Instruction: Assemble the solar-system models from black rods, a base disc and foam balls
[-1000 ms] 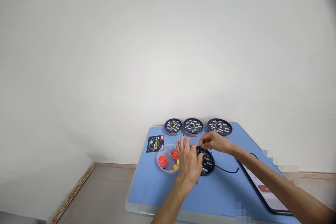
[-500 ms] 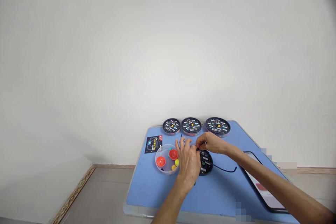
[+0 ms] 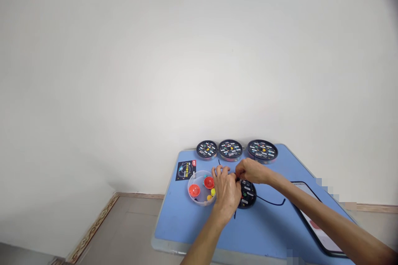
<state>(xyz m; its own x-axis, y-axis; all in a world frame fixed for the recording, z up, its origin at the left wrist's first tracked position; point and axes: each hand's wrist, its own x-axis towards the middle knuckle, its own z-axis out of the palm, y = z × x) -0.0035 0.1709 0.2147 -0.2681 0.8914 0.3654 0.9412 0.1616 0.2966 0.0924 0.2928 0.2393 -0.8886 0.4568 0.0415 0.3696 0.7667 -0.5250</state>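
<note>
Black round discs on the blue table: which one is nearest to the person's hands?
The disc just below the right hand; the other three discs stand in a row along the table's far edge.

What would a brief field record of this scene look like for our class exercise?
Right hand: fingertips at the edge of the black disc
Left hand: between the disc and the clear plastic tub
Tub contents: two red cups, yellow balls
Cord: black cord running from the disc
Behind: three round black tins
Also: printed card, phone
Surface: blue table
</note>
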